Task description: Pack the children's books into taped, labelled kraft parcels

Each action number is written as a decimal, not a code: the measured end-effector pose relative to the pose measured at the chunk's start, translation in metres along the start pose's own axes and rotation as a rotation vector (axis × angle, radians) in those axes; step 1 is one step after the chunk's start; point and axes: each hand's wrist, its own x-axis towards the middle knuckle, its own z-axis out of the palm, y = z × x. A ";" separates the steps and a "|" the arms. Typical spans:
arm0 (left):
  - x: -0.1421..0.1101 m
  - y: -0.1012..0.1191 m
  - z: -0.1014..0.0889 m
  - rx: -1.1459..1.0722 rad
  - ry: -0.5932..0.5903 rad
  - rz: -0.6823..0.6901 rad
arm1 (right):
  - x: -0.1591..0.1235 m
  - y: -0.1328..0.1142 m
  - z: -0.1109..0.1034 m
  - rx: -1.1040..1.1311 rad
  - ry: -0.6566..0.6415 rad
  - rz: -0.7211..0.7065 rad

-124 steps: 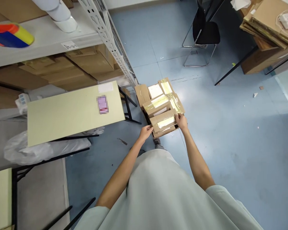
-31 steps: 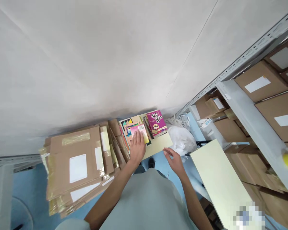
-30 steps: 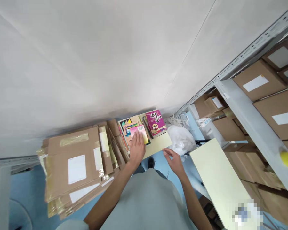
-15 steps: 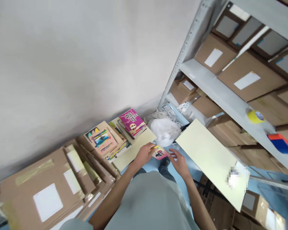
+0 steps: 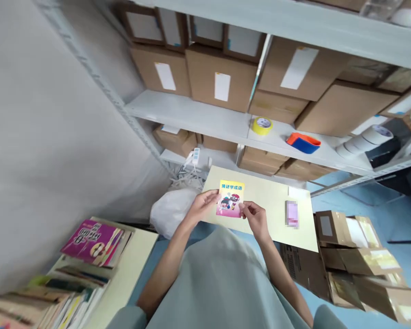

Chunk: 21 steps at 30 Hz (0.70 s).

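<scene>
Grey-white metal shelving point(image 5: 198, 112), loaded with brown cardboard cartons point(image 5: 221, 77), rises beyond the grip as I look across. Nearer, a long pale yellow tabletop point(image 5: 270, 196) stretches beneath the grip and away to its right. Low down, well off to the right of the grip, sits a jumble of taped brown cardboard boxes point(image 5: 359, 262); a bulging white plastic bag point(image 5: 171, 212) is near the grip on its left, and a flat magenta book point(image 5: 92, 242) tops a pile well off to the near left.

Two bare forearms reach forward from grey-green sleeves and converge, so that the person's left hand point(image 5: 202, 204) and right hand point(image 5: 255, 218) face each other with little between them. The left hand comes in from the side, fingers pointing rightward; the right hand sits slightly nearer the body, fingers curled, thumb and forefinger together.

Between them is a small yellow-and-pink paper booklet point(image 5: 230, 198), pinched by both hands: the left grips about midway along its left edge, the right lower on its right edge. Its cover faces up towards the person, long axis running away from the body, the yellow titled end pointing at the shelving and the pink end towards the sleeves. I can't tell whether it touches the tabletop.
</scene>
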 end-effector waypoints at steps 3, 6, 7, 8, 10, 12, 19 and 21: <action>0.017 0.004 0.038 0.003 -0.079 -0.085 | 0.023 -0.007 -0.031 0.050 0.057 0.009; 0.027 0.005 0.061 0.029 -0.026 -0.081 | 0.038 -0.007 -0.049 0.107 0.084 0.019; 0.031 0.005 0.066 0.031 -0.016 -0.078 | 0.042 -0.006 -0.052 0.119 0.090 0.018; 0.034 0.005 0.070 0.028 -0.011 -0.078 | 0.045 -0.004 -0.054 0.126 0.096 0.015; 0.041 0.005 0.074 0.014 -0.013 -0.084 | 0.051 0.000 -0.057 0.123 0.105 0.008; 0.048 0.006 0.076 0.028 -0.014 -0.080 | 0.056 0.004 -0.058 0.116 0.131 0.004; 0.052 -0.002 0.098 0.354 0.156 0.089 | 0.062 0.003 -0.034 0.075 0.165 -0.035; 0.048 -0.009 0.109 0.433 0.155 0.128 | 0.062 0.000 -0.027 0.075 0.110 -0.053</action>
